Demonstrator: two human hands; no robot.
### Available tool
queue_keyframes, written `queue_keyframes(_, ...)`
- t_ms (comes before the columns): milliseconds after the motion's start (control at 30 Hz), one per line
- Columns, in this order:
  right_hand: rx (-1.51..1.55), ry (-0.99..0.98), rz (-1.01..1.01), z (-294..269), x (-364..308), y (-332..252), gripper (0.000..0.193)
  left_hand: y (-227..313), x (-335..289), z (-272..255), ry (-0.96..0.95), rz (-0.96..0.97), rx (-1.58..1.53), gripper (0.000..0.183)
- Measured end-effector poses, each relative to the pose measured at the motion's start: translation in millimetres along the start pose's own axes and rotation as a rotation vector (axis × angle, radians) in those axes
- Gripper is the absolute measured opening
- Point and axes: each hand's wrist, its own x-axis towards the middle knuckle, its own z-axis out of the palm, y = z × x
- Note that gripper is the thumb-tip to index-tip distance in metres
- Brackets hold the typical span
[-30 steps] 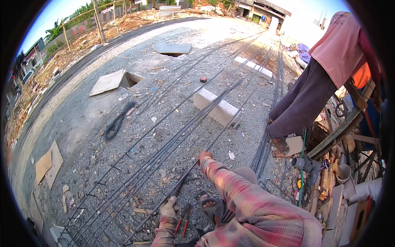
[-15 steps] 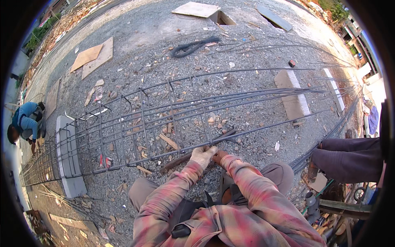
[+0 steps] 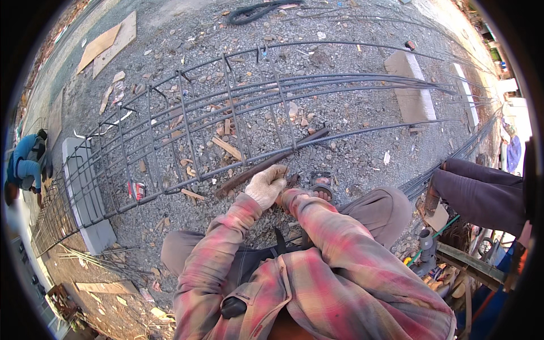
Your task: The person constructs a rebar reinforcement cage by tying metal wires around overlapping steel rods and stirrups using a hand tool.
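A long cage of steel rebar (image 3: pixel 340 81) stretches across the gravel in front of me, with square stirrups tied along it. My left hand (image 3: pixel 266 186), in a pale work glove, is closed with the fingers curled, just on my side of the cage's nearest bar. What it grips is too small to make out. Close beside it is my right hand (image 3: pixel 281 198), mostly covered by its sleeve and the left hand, so its fingers are hard to read. Under the near bar lies a dark brown bar (image 3: pixel 241 182), slanting across the ground.
White blocks (image 3: pixel 409 93) support the cage at right, with another block (image 3: pixel 90 198) at left. A co-worker in blue (image 3: pixel 25 161) bends over the far left end. Another person's legs (image 3: pixel 481 195) are at my right. A wire coil (image 3: pixel 255 12) lies beyond the cage.
My hands have drawn back from the near bar toward my body, and the left hand has come apart from the stirrup joint. The view has tipped downward.
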Motion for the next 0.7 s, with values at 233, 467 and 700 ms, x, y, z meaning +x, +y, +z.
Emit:
queue_keyframes(233,0.093,0.044,0.114,31.4,-16.6,-27.8,0.040,-21.3,-21.0,-10.8,-0.030,0.003,0.148,0.030)
queue_keyframes(467,0.193,0.096,0.209,47.7,-28.2,-29.4,0.042,3.2,-28.1,-7.7,-0.083,-0.001,0.357,0.036)
queue_keyframes(700,0.252,0.140,0.244,51.3,-31.9,-29.1,0.044,3.6,-33.8,-12.3,-0.076,-0.022,0.267,0.038)
